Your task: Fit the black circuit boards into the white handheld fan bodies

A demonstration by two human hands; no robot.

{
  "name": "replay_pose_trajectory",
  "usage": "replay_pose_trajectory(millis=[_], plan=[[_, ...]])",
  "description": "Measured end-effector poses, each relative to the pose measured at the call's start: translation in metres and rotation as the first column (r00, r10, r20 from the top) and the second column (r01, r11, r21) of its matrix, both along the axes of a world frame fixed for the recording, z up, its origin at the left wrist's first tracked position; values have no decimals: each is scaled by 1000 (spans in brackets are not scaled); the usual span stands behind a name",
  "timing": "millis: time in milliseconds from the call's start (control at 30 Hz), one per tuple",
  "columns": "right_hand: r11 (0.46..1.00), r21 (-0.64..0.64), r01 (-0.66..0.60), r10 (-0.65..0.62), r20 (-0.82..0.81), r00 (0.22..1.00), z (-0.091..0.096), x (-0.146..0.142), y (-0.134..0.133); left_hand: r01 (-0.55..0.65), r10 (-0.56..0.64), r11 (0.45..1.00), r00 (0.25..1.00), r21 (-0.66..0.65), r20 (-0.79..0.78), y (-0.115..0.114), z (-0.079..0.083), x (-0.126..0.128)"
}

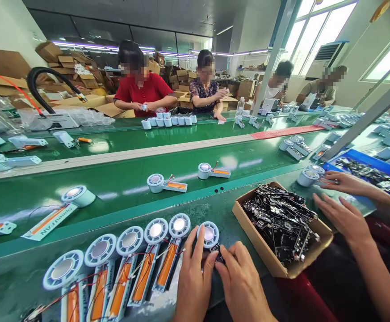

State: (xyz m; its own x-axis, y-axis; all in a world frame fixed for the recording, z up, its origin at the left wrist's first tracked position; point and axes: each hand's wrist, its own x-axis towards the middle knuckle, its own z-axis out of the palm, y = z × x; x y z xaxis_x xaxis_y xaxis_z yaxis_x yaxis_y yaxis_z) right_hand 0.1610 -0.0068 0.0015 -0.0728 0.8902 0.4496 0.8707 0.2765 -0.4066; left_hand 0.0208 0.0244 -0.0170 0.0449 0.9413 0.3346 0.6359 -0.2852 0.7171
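Note:
My left hand (192,277) and my right hand (240,281) meet at the near edge of the green bench, both pinching a small fan unit (209,234) with a round white head and a dark circuit board under my fingertips. To the left of it, several similar fan units (141,264) with orange batteries and red wires lie in a row. A cardboard box of black circuit boards (282,223) stands just right of my right hand.
A co-worker's two hands (342,214) reach in from the right, near the box and a blue tray of parts (369,172). Fan units (168,182) ride on the green conveyor belt. Several people work across the belt; cardboard boxes (64,62) are piled behind.

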Motion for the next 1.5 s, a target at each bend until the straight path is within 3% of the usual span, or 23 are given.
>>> replay_pose_trajectory(millis=[167, 267, 400, 533, 767, 1000, 1100, 1267, 1400, 1500], plan=[[999, 37, 37, -40, 72, 997, 4, -6, -1, 57, -49, 995, 994, -84, 96, 4, -3, -6], [994, -80, -76, 67, -112, 991, 8, 11, -4, 74, -69, 996, 993, -49, 100, 5, -2, -5], [887, -322, -332, 153, -474, 867, 18, 55, -14, 76, -78, 997, 993, 21, 84, 3, 0, 0], [819, -406, -405, 149, -532, 834, 20, 75, -19, 59, -61, 998, 996, 35, 71, 1, 1, 3], [860, -332, -389, 198, -485, 852, 15, 63, -17, 62, -66, 997, 995, 50, 75, 1, 5, 5], [810, -438, -391, 120, -528, 841, 29, 59, -7, 41, -43, 998, 998, 50, 42, 1, 3, 4], [774, -458, -438, 113, -580, 807, 34, 58, -1, 41, -43, 997, 999, 64, 29, -1, 1, 2], [703, -464, -539, 15, -748, 664, 29, 52, 5, 88, -87, 982, 996, 168, -15, -7, 0, -1], [782, -443, -439, -22, -722, 691, 22, 44, 5, 65, -51, 978, 996, 196, -75, -8, -2, -2], [763, -465, -449, -51, -736, 675, 18, 40, 8, 37, -22, 980, 997, 193, -77, -7, -6, -3]])
